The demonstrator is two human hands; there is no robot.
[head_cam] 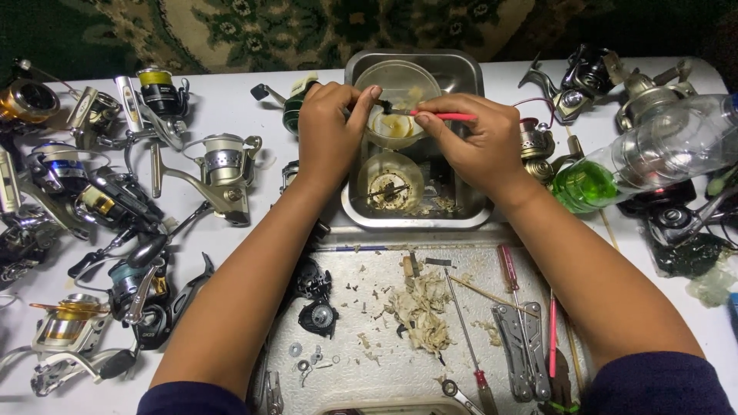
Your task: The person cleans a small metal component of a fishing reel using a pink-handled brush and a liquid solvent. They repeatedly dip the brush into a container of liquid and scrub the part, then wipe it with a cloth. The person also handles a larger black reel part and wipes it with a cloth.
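Over the steel pan [469, 77] at the far side of the white surface [231, 107], the right hand [469, 142] pinches a red-handled brush [442, 115] in closed fingers. The left hand [329, 127] grips what looks like a small cup [393, 129], brush tip at its rim. 2 discs lie in the pan.

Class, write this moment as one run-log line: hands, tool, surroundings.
left hand: steadies small cup | right hand: holds red-handled brush at cup | over steel tray | fishing reels around
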